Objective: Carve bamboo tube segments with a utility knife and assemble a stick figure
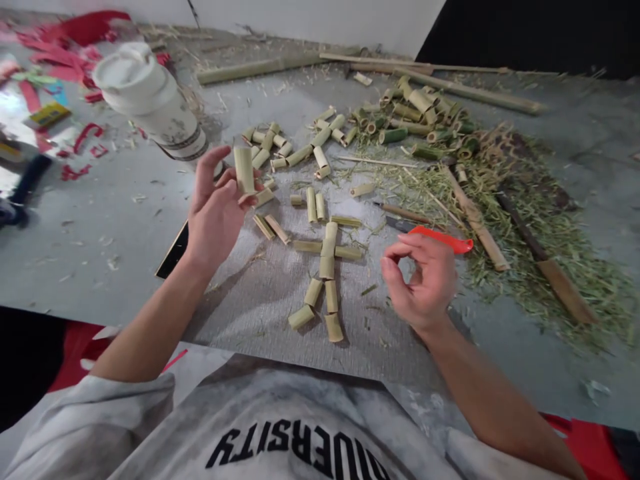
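Observation:
My left hand [220, 207] is raised at the left of the work area, its thumb and fingers closed on a short pale bamboo piece [245, 171] held upright. My right hand [423, 277] hovers at the right with its fingers curled and thumb and forefinger tips together; nothing shows in it. Between the hands lies a figure of bamboo pieces [327, 257], with a head, crosswise arms and two bent legs. Just above it are loose bamboo pieces [315, 204]. Beyond my right hand is a knife with an orange-red handle [445, 239].
A white lidded cup [150, 100] stands at the back left. Cut bamboo tubes [420, 110] are heaped at the back right. Green shavings [560, 247] spread rightward, with a wooden-handled tool [567, 290] on them. Long bamboo poles [280, 65] lie behind. Red scraps [75, 63] litter the far left.

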The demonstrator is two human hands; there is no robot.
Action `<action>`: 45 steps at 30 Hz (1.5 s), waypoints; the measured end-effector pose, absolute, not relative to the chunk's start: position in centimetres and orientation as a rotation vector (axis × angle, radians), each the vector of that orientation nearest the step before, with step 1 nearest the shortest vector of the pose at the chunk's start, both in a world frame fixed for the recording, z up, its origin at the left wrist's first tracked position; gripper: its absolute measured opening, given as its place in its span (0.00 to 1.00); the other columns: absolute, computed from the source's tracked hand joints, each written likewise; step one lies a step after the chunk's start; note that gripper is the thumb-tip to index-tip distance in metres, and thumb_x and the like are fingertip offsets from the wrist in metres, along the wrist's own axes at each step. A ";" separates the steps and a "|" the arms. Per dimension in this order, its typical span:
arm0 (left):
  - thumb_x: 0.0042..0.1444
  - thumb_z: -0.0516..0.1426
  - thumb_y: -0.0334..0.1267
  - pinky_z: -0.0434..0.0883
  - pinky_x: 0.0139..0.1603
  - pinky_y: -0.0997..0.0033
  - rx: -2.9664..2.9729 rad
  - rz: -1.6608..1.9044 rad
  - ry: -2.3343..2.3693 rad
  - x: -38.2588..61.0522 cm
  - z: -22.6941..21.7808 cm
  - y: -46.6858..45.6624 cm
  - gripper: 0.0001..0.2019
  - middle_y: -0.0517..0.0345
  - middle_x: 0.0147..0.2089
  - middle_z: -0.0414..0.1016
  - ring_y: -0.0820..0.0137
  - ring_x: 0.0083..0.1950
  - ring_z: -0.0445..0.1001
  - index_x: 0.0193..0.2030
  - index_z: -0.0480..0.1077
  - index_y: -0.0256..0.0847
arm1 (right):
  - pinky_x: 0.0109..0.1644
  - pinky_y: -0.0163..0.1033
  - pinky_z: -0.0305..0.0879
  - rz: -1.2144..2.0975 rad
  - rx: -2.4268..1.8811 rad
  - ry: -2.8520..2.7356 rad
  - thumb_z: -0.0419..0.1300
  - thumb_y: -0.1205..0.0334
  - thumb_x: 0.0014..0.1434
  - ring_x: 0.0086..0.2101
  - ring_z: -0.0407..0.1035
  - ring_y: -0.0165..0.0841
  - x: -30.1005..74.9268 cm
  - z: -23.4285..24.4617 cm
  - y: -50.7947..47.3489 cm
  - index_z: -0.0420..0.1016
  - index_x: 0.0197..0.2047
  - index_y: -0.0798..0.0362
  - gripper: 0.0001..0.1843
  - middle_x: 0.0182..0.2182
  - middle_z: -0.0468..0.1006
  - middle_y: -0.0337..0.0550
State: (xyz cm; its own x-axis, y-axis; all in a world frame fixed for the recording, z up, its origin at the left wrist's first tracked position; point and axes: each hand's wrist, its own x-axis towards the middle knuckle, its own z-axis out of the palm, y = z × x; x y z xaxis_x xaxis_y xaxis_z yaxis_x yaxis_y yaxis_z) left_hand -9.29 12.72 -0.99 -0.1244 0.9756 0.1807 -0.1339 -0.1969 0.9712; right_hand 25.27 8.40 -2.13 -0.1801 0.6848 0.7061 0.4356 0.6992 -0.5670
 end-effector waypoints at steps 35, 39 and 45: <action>0.63 0.74 0.51 0.59 0.29 0.73 0.996 1.498 0.922 -6.5 -0.5 10.8 0.18 0.59 0.38 0.64 0.76 0.33 0.60 0.44 0.78 0.40 | 0.35 0.34 0.75 0.356 -0.895 -1.966 0.64 0.70 0.71 0.27 0.73 0.28 25.0 -2.0 8.2 0.70 0.65 0.40 0.24 0.32 0.80 0.28; 0.62 0.75 0.49 0.60 0.29 0.72 1.021 1.532 0.992 -6.2 -0.7 10.8 0.15 0.58 0.36 0.70 0.72 0.34 0.66 0.43 0.80 0.44 | 0.37 0.33 0.76 0.418 -0.868 -1.963 0.63 0.70 0.72 0.27 0.73 0.26 25.0 -2.0 8.1 0.70 0.64 0.40 0.22 0.33 0.80 0.28; 0.66 0.70 0.43 0.56 0.33 0.67 1.163 1.509 1.172 -7.1 -1.3 10.8 0.11 0.58 0.38 0.79 0.73 0.33 0.59 0.53 0.84 0.45 | 0.36 0.31 0.74 0.459 -0.871 -1.967 0.63 0.69 0.73 0.28 0.74 0.25 25.0 -2.1 8.0 0.74 0.59 0.42 0.15 0.33 0.80 0.30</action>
State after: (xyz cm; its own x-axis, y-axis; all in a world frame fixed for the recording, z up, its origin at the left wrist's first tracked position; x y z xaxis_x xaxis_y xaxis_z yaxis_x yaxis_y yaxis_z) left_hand -7.05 10.83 -1.34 -0.1807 0.9711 0.1558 -0.0897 -0.1740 0.9806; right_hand 24.99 8.03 -2.05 -0.3393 0.7314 0.5915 0.3939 0.6815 -0.6167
